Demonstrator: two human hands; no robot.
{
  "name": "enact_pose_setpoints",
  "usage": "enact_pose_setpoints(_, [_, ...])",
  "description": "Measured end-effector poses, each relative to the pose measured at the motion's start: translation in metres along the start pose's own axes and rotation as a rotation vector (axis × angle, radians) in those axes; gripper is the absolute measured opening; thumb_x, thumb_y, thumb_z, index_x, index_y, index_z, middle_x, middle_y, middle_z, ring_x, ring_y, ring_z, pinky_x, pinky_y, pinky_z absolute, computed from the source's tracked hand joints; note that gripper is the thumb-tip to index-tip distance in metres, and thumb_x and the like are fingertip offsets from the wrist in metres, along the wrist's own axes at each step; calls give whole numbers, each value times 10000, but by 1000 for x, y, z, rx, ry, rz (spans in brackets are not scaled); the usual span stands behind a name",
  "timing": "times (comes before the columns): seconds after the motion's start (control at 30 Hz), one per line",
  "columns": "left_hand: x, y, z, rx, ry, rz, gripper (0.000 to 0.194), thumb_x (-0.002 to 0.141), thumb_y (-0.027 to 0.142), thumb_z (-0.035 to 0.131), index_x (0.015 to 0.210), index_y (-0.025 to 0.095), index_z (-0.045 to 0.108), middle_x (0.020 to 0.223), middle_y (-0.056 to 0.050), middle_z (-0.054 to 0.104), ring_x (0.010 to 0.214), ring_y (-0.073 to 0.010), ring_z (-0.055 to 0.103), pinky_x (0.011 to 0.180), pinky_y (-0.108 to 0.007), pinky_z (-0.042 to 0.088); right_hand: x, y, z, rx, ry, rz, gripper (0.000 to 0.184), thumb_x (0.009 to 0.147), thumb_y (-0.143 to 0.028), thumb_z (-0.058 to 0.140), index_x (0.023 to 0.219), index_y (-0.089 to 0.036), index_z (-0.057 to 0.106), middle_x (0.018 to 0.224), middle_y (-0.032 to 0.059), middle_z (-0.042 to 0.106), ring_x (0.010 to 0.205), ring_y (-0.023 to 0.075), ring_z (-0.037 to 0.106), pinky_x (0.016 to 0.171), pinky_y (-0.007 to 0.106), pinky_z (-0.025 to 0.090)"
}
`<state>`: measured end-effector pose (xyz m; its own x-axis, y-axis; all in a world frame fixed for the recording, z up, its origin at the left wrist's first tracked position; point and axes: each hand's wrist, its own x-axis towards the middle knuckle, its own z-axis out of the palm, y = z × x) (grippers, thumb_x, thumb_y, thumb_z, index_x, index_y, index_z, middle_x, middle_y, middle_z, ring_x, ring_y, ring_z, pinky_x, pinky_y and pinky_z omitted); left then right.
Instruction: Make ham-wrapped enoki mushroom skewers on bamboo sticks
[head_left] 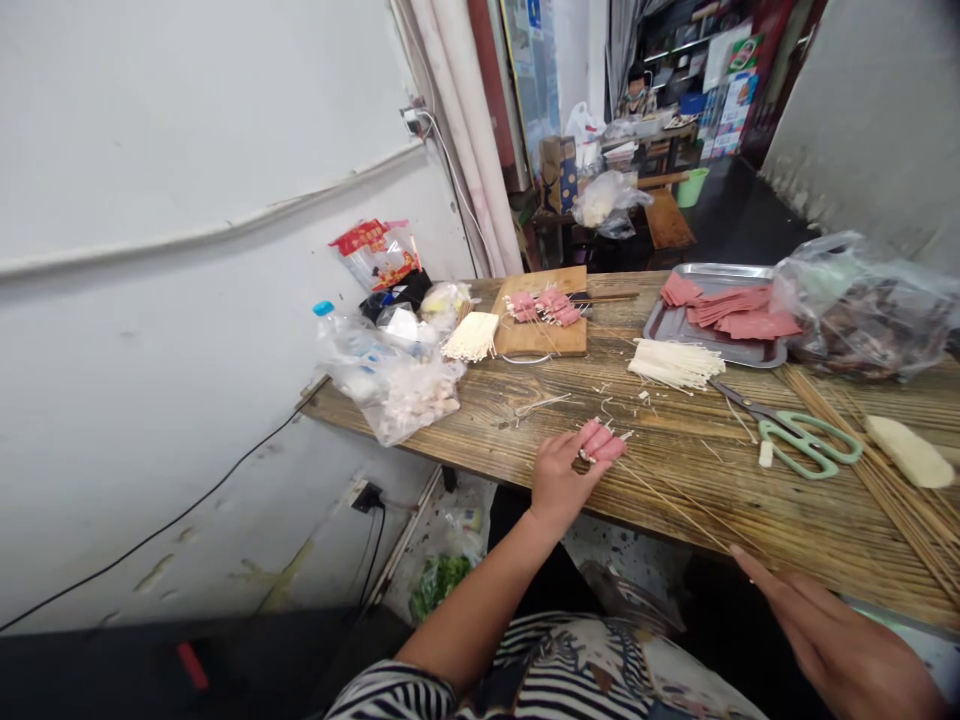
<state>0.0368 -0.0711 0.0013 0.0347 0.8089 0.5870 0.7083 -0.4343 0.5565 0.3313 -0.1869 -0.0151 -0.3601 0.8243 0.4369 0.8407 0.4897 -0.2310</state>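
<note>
Near the table's front edge, my left hand [561, 482] is closed round pink meat rolls [604, 441] with pale enoki tips poking out of their ends. Thin wooden skewers [679, 505] run from the rolls down to the right. My right hand [840, 625] has its fingertips on the far end of a skewer; its other fingers are partly hidden. Farther back, a wooden cutting board [574, 345] bears several finished enoki-and-meat skewers [547, 305]. Loose enoki mushrooms [675, 363] lie beyond my hands, with another enoki bunch [472, 337] beside the board.
A metal tray [652, 325] holds pink meat slices [739, 308]. Green-handled scissors [806, 440], bare skewers [892, 500] and a pale peeled piece [909, 452] lie on the right. Plastic bags [409, 390] stand at the left, another bag [870, 305] at the right. A person [636, 95] sits far back.
</note>
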Motion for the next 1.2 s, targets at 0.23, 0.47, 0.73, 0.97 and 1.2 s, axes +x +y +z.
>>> enact_pose_setpoints(0.23, [0, -1, 1, -11, -9, 0, 454, 759, 294, 770, 1190, 242, 637, 974, -61, 724, 870, -237, 678, 851, -423, 548, 2, 7, 4, 91, -160, -102, 620, 892, -205, 449, 1495, -284, 325, 1035, 25, 720, 812, 162, 716, 624, 171, 570])
enact_pose_setpoints(0.47, [-1, -3, 1, -3, -9, 0, 474, 737, 276, 786, 1186, 255, 636, 962, -43, 720, 872, -225, 675, 854, -401, 550, 9, -3, 5, 0, -69, -144, 599, 923, -196, 420, 1505, -269, 298, 1094, 25, 709, 854, 149, 708, 698, 186, 575])
enact_pose_setpoints(0.73, [-1, -2, 1, 10, -2, 1, 441, 747, 298, 774, 1164, 224, 650, 960, -41, 721, 867, -203, 670, 851, -366, 544, 15, -7, 3, -37, -33, -168, 566, 938, -161, 381, 1496, -227, 320, 1094, 40, 709, 861, 141, 704, 715, 192, 578])
enact_pose_setpoints(0.97, [0, -1, 0, 8, -13, 12, 459, 745, 284, 778, 1179, 249, 636, 937, -33, 726, 848, -202, 672, 844, -378, 549, 15, -6, 4, -10, -36, -165, 601, 925, -147, 393, 1510, -237, 285, 1142, 33, 698, 892, 140, 701, 711, 187, 576])
enact_pose_setpoints(1.2, [1, 2, -2, 38, -19, 2, 415, 769, 295, 752, 1166, 244, 639, 945, -32, 727, 862, -193, 667, 836, -357, 543, 18, 2, 4, 9, -70, -173, 599, 906, -163, 429, 1491, -251, 335, 1080, 16, 719, 854, 134, 706, 691, 169, 575])
